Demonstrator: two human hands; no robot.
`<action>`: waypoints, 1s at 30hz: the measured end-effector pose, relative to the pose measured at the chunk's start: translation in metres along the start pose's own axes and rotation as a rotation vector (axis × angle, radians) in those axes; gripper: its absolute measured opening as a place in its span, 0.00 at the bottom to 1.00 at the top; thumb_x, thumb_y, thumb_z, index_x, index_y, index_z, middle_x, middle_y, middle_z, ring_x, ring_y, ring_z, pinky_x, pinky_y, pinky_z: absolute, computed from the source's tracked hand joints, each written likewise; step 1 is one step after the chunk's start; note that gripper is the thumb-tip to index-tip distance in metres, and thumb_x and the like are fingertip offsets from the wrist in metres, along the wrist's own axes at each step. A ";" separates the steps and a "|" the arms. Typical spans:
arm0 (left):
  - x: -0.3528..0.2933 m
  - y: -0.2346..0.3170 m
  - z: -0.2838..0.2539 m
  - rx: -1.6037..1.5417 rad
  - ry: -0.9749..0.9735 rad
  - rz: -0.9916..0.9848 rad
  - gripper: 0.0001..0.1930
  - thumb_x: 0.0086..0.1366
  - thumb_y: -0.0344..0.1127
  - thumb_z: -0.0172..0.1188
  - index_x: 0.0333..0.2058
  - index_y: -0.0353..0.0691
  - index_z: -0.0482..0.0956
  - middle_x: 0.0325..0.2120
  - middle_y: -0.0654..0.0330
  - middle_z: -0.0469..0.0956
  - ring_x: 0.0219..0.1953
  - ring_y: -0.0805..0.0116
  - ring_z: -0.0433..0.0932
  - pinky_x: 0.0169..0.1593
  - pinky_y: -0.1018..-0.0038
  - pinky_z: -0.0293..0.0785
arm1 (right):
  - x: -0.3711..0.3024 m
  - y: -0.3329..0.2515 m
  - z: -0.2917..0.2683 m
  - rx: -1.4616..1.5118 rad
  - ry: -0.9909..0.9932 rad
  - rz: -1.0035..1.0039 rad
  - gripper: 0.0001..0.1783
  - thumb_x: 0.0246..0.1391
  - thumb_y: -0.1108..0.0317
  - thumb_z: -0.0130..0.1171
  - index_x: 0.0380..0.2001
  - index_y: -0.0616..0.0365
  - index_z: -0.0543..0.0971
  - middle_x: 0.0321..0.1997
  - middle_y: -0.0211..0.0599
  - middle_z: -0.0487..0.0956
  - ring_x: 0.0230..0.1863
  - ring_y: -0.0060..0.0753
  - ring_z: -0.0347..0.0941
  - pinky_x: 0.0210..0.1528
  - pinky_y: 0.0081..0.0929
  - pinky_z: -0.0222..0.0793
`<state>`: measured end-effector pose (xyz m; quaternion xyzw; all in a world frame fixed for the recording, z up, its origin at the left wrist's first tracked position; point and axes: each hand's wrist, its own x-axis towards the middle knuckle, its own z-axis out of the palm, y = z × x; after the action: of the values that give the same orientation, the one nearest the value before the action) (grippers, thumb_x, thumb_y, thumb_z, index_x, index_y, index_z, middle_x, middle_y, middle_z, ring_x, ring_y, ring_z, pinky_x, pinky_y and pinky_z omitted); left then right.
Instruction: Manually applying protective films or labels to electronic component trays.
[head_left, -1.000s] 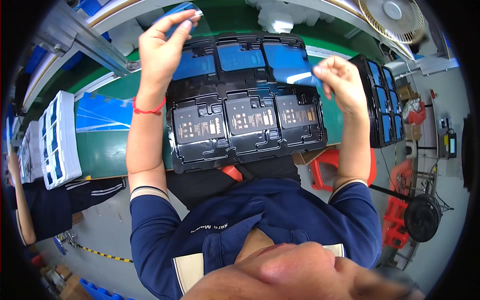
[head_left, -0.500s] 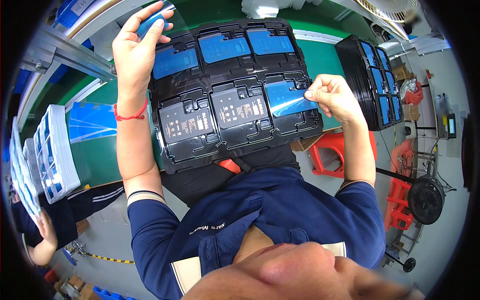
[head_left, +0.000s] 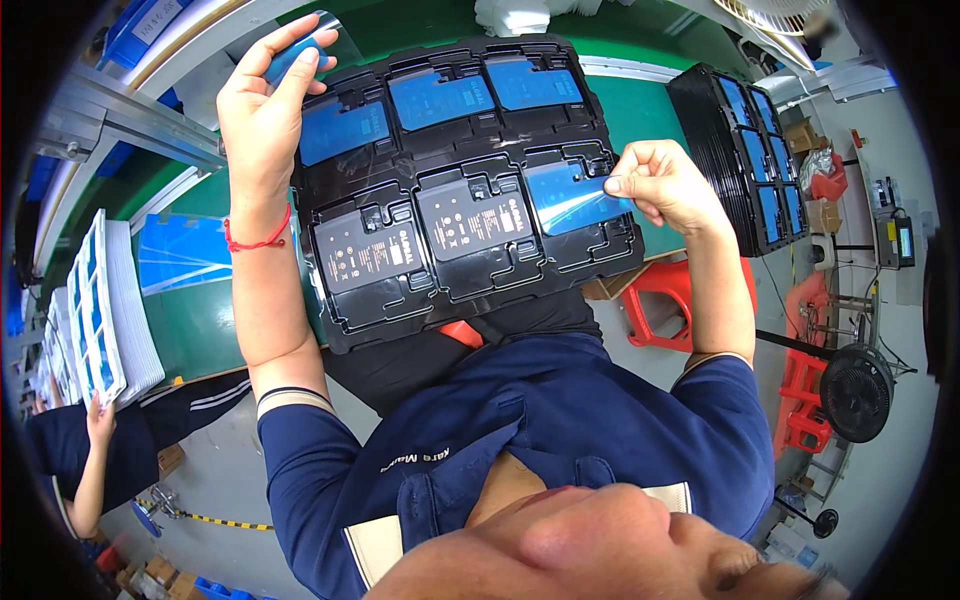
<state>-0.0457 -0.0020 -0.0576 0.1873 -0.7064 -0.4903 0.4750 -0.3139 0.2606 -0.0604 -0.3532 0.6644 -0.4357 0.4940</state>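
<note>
My left hand (head_left: 262,125), raised beyond the far left of the black plastic tray (head_left: 400,314), pinches a piece of blue-tinted film (head_left: 287,64) between thumb and fingers. At the tray's right end, the thumb and forefinger of my right hand (head_left: 672,188) grip the edge of a blue film (head_left: 568,200) lying over the near right compartment. Dark grey flat panels (head_left: 362,248) with pale print sit uncovered in the near left and near middle compartments. Blue film (head_left: 443,98) covers the panels in the far row.
A stack of black trays (head_left: 712,165) stands at the right end of the green table (head_left: 640,120). Blue sheets (head_left: 185,252) and a stack of white trays (head_left: 135,310) are on the left, where a co-worker's hand (head_left: 100,420) touches a tray. A red stool (head_left: 655,312) stands below.
My left hand has shifted slightly left and down with its film. My right hand still pinches the film edge, slightly higher. The co-worker's white tray has moved against the stack.
</note>
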 end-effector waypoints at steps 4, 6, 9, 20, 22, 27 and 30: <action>0.001 -0.002 0.000 0.016 -0.004 0.025 0.14 0.63 0.30 0.55 0.48 0.37 0.75 0.41 0.56 0.79 0.38 0.73 0.78 0.37 0.82 0.72 | 0.001 0.001 0.000 0.002 0.005 0.004 0.09 0.45 0.72 0.66 0.20 0.61 0.75 0.14 0.27 0.73 0.08 0.10 0.58 0.08 0.11 0.49; 0.001 -0.002 0.001 0.024 -0.002 0.026 0.14 0.63 0.30 0.55 0.48 0.37 0.75 0.41 0.56 0.79 0.38 0.73 0.78 0.37 0.82 0.72 | 0.001 0.001 0.000 0.006 0.014 -0.003 0.09 0.44 0.72 0.66 0.20 0.61 0.75 0.14 0.28 0.73 0.08 0.10 0.58 0.08 0.11 0.48; 0.001 -0.002 0.002 0.004 -0.004 0.012 0.14 0.63 0.30 0.55 0.48 0.37 0.75 0.41 0.57 0.79 0.38 0.73 0.78 0.37 0.82 0.71 | 0.000 0.001 0.000 -0.009 0.022 -0.002 0.09 0.44 0.72 0.66 0.20 0.62 0.75 0.14 0.28 0.73 0.08 0.10 0.58 0.08 0.11 0.48; 0.000 -0.002 0.001 0.004 0.002 -0.001 0.14 0.63 0.29 0.55 0.48 0.36 0.75 0.40 0.58 0.80 0.38 0.74 0.77 0.37 0.82 0.72 | -0.002 -0.004 0.009 -0.189 0.088 0.022 0.08 0.45 0.73 0.64 0.20 0.61 0.75 0.15 0.29 0.74 0.10 0.09 0.59 0.09 0.11 0.48; 0.000 -0.001 0.001 0.019 0.003 0.007 0.14 0.63 0.29 0.55 0.48 0.36 0.75 0.40 0.58 0.80 0.38 0.74 0.78 0.37 0.82 0.72 | -0.002 -0.006 0.011 -0.211 0.099 0.025 0.08 0.45 0.73 0.64 0.20 0.62 0.75 0.15 0.29 0.74 0.10 0.09 0.59 0.10 0.11 0.47; 0.001 -0.002 0.000 0.055 0.001 0.041 0.14 0.64 0.30 0.55 0.48 0.37 0.76 0.40 0.58 0.80 0.38 0.74 0.78 0.37 0.82 0.72 | 0.002 -0.002 0.014 -0.476 0.148 -0.031 0.10 0.40 0.71 0.67 0.22 0.62 0.75 0.15 0.32 0.75 0.16 0.20 0.70 0.18 0.19 0.64; 0.002 -0.001 0.001 0.059 0.025 -0.003 0.14 0.65 0.31 0.53 0.49 0.36 0.75 0.41 0.56 0.79 0.39 0.74 0.77 0.38 0.80 0.71 | -0.009 -0.025 0.027 -1.025 0.292 -0.227 0.16 0.38 0.67 0.69 0.29 0.61 0.74 0.15 0.39 0.75 0.19 0.36 0.75 0.25 0.26 0.69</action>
<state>-0.0475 -0.0034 -0.0576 0.2082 -0.7143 -0.4677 0.4772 -0.2850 0.2531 -0.0382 -0.5541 0.8111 -0.1510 0.1108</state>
